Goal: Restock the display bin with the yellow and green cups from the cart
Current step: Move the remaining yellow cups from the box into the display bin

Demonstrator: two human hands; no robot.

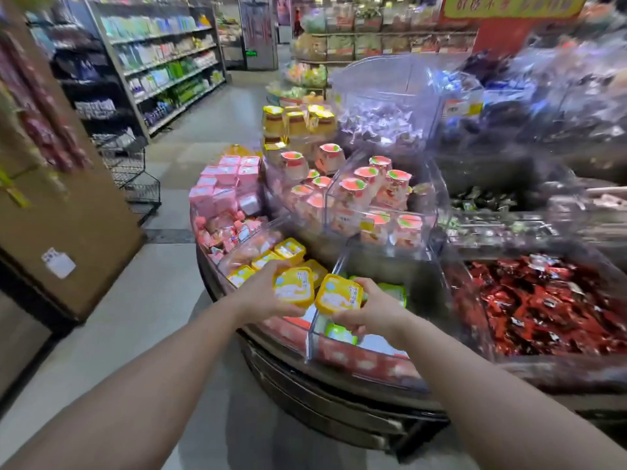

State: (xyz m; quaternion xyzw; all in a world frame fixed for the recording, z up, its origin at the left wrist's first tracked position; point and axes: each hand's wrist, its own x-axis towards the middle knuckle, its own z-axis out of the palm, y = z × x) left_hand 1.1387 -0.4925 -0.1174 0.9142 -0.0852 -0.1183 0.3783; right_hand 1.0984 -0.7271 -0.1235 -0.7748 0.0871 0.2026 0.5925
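Observation:
My left hand (263,291) grips a yellow cup (294,287) by its side, held over the front of the clear display bin (314,329). My right hand (368,308) grips a second yellow cup (339,295) just to the right, above the bin's clear divider. Several more yellow cups (290,250) lie in the left part of the bin. Green cups (341,334) lie in the right part, under my right hand, and another green cup (395,293) shows beyond my fingers. The whole view is motion-blurred. The cart is out of sight.
Pink boxes (225,184) and peach-lidded cups (369,188) fill the tiers behind. Red wrapped sweets (549,307) lie in a bin to the right. A large cardboard box (57,212) stands left, with a wire basket rack (135,171) and shelving (163,62) across the aisle.

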